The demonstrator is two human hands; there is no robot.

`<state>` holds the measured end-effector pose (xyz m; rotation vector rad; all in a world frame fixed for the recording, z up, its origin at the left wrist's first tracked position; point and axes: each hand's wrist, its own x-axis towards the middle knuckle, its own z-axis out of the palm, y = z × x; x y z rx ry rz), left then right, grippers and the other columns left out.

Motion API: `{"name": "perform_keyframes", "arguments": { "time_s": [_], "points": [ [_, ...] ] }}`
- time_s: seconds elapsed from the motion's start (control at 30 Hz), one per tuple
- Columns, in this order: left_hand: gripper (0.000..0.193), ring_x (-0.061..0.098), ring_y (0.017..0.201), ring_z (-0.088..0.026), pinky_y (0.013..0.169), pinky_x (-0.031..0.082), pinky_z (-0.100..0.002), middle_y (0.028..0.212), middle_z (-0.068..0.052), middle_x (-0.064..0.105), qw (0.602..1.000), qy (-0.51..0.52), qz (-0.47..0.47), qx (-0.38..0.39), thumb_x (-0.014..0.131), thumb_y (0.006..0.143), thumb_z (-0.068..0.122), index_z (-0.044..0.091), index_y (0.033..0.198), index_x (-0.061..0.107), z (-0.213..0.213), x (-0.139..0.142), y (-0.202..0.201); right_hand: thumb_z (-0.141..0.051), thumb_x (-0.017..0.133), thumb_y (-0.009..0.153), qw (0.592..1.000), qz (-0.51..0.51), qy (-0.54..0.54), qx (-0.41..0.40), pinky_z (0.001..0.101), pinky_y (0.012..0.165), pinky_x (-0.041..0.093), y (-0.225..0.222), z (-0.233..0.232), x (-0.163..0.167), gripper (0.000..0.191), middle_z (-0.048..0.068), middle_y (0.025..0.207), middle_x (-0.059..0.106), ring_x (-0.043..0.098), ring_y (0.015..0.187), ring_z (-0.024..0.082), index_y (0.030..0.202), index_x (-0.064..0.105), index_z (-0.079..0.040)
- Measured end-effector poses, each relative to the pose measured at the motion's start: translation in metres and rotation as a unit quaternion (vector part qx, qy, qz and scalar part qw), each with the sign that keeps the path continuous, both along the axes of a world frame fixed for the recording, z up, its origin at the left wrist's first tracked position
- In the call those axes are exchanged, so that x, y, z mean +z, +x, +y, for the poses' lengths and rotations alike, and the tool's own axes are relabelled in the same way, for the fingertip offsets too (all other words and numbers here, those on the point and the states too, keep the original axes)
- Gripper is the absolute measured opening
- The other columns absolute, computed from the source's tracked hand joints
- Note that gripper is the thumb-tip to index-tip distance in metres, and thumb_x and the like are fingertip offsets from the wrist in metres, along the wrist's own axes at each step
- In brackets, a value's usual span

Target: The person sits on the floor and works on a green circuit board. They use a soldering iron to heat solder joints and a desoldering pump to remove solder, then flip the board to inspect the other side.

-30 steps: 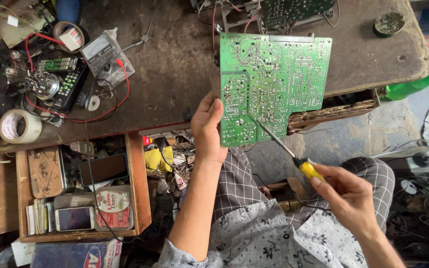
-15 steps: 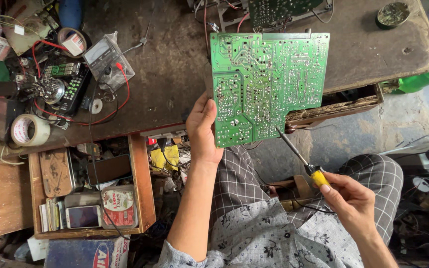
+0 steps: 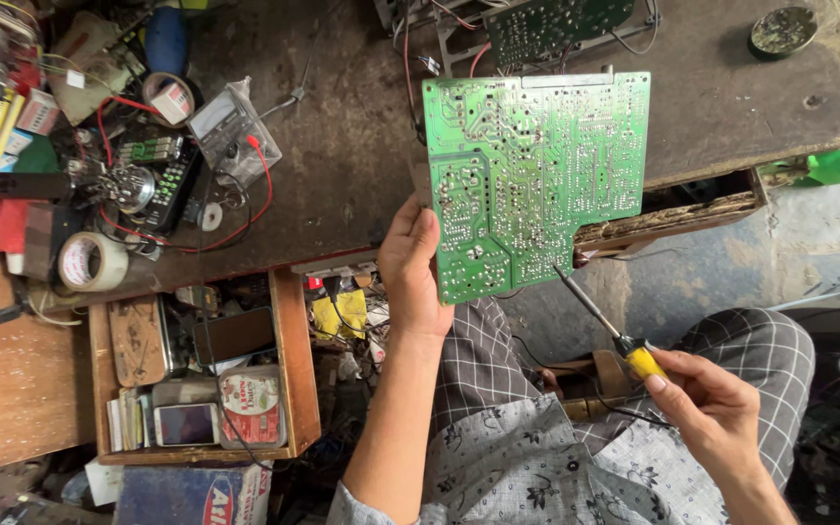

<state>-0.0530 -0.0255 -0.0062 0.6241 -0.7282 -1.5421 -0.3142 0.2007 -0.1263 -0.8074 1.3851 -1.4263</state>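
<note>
A seated person in a floral shirt and checked trousers worked over a cluttered repair surface point(image 3: 342, 185), seen from above. Nearest the viewer, the right hand point(image 3: 717, 413) was closed around the yellow handle of a soldering iron point(image 3: 607, 323), fingers wrapped tight, with the thin metal shaft angled up and to the left. Its tip sat at, or just short of, the lower edge of a green circuit board point(image 3: 537, 175); contact could not be made out. The left hand point(image 3: 415, 262) pinched the board's lower left edge, thumb on the solder side, holding it up tilted toward the person with the silver solder joints facing them, in front of the surface's edge. The step in hand seemed to be working a joint near the board's bottom edge; the next move would likely call for a steady board and the tip placed on one joint without bridging its neighbours. To the left, an open wooden drawer point(image 3: 298, 360) held a phone, small tins and papers. Farther off on the dark surface lay a roll of tape point(image 3: 89, 262), a meter with red leads point(image 3: 230, 126), a second dark circuit board point(image 3: 556, 24) and a small round tin point(image 3: 782, 29).
</note>
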Motion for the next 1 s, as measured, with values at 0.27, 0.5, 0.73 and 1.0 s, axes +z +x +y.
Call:
{"name": "perform_keyframes", "arguments": {
  "time_s": [0.27,0.5,0.73,1.0],
  "points": [
    [0.051,0.066,0.114,-0.019,0.101,0.053,-0.033,0.128,-0.014,0.068,1.0,-0.005,-0.013,0.009,0.067,0.104,0.019,-0.01,0.143,0.051,0.003,0.0,-0.001,0.002,0.074,0.09,0.999,0.037,-0.023,-0.003,0.0152,0.058,0.046,-0.002,0.001,-0.01,0.035,0.008,0.101,0.074,0.061,0.075,0.002,0.125,0.073,0.002],
    [0.052,0.066,0.116,-0.02,0.102,0.052,-0.033,0.129,-0.015,0.068,0.999,-0.014,-0.034,0.009,0.066,0.104,0.019,-0.009,0.145,0.051,0.009,-0.003,0.002,0.003,0.072,0.09,0.998,0.04,-0.048,0.006,0.0184,0.073,0.055,-0.009,0.001,-0.013,0.035,0.01,0.109,0.075,0.068,0.091,0.008,0.125,0.072,0.003],
    [0.054,0.066,0.116,-0.021,0.102,0.053,-0.035,0.13,-0.015,0.068,0.998,-0.007,-0.05,0.029,0.067,0.102,0.02,-0.009,0.145,0.05,0.016,0.005,-0.005,0.004,0.072,0.09,0.996,0.027,-0.083,0.006,0.0185,0.081,0.057,-0.018,0.001,-0.018,0.034,0.011,0.114,0.075,0.07,0.098,0.009,0.124,0.071,0.004],
    [0.055,0.066,0.116,-0.02,0.1,0.054,-0.036,0.13,-0.015,0.068,0.996,-0.007,-0.069,0.047,0.067,0.102,0.021,-0.01,0.145,0.05,0.029,0.018,-0.016,0.002,0.072,0.09,0.997,0.024,-0.079,0.003,0.0195,0.076,0.058,-0.019,0.001,-0.017,0.034,0.013,0.114,0.075,0.071,0.096,0.01,0.123,0.071,0.003]
  ]
}}
